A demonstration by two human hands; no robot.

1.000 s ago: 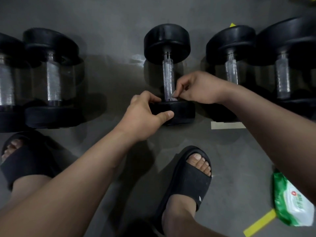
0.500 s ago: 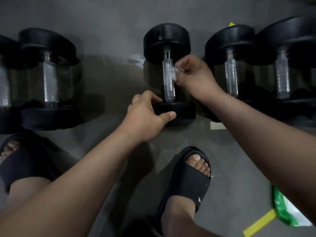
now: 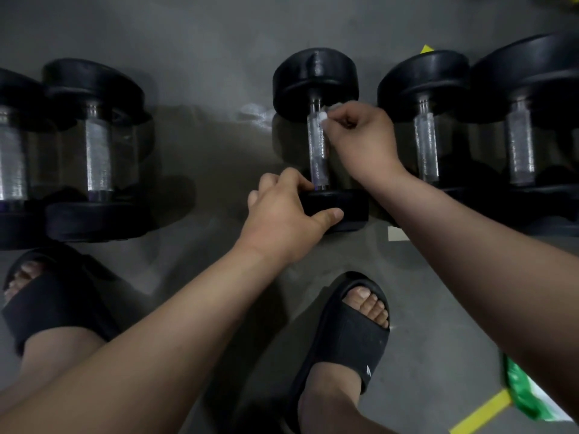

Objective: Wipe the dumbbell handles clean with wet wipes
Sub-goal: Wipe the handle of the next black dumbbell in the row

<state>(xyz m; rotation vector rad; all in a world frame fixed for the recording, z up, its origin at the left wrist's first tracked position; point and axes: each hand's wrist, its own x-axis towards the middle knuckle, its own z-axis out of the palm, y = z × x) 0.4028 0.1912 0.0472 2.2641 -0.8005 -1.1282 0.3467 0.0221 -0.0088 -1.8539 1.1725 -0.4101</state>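
Where the knurled handle meets the far head, a small white wet wipe is pressed to its right side, pinched in the curled fingers of the right hand. Handle belongs to the middle dumbbell, lying on the grey floor with its axis running away from the camera. Left hand grips the near head: fingers curled over the top edge, thumb along the front face. Right neighbour dumbbell lies just beside, parallel, with a bigger one past it. Left dumbbell sits well apart, another at the frame edge. Black sandal with toes showing is just below the near head; second sandal at lower left. Green-white wipes pack at lower right, partly hidden by the right forearm, touching a yellow tape strip.
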